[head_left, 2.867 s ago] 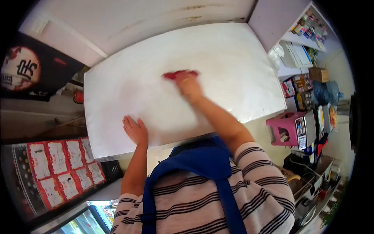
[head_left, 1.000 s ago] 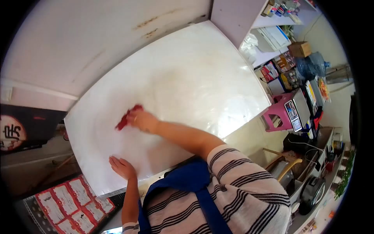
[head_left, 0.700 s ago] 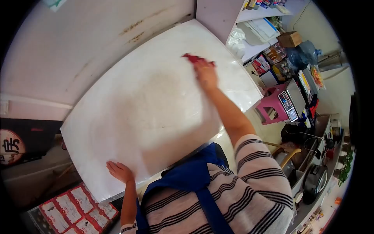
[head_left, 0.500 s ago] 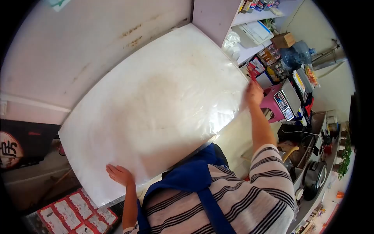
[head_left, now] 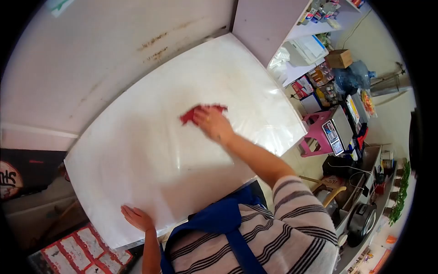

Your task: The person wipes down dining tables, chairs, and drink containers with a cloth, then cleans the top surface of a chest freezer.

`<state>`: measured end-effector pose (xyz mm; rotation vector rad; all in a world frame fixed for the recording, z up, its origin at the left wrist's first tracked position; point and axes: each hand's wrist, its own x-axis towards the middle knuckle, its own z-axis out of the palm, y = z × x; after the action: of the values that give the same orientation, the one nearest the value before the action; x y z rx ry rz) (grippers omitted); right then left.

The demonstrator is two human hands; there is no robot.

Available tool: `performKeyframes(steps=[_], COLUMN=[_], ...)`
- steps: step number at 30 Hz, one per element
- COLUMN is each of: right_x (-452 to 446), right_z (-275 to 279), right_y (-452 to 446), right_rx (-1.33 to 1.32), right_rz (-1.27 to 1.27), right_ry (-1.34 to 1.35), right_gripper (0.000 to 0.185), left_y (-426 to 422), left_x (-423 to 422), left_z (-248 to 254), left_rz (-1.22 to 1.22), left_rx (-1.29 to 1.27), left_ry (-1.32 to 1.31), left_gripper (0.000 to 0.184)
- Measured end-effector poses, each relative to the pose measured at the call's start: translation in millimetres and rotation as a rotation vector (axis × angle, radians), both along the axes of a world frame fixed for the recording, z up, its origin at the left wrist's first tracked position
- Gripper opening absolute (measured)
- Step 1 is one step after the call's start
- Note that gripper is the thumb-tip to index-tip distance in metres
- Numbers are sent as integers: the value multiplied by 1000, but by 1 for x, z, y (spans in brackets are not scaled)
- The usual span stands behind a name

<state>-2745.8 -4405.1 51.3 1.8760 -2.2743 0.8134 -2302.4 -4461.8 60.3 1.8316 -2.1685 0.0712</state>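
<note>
A white covered table fills the middle of the head view, with faint brownish marks on its surface. My right hand presses a dark red cloth against the tabletop near the centre. Parts of the cloth stick out on both sides of the fingers. Near the front left edge, my left hand lies flat on the table with nothing in it, its fingers stretched out.
A stained wall runs along the far side. To the right are a pink stool with a scale, a blue water bottle, a cardboard box and a cooker. Red-framed papers are at lower left.
My right hand, with the red cloth, has come back from the table's right edge to its middle. Earlier it was at left of centre, then far right. My left hand stays near the front left edge.
</note>
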Motion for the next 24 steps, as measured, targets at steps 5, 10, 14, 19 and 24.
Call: performKeyframes(steps=[5,10,14,19,24], right_x=[-171,-202,-83,57,-83], right_z=[17,16,-4,-11,9], right_y=[-29,-50,-119,-146,-200], right_rx=[-185,194,197,-361,-103], right_rz=[-274,-1051,-555,370,35], right_ry=[143,135,8,-20,-259], right_gripper=[18,20,15,20,16], left_y=[1,0,0,-1,1], left_x=[2,7,6,13,13], left_z=[0,0,1,0,2], left_rz=[15,28,63,54,53], left_rx=[12,35,77,94,109], left_ry=[13,-59,-6,-34,-43], left_gripper=[45,44,48,52,52])
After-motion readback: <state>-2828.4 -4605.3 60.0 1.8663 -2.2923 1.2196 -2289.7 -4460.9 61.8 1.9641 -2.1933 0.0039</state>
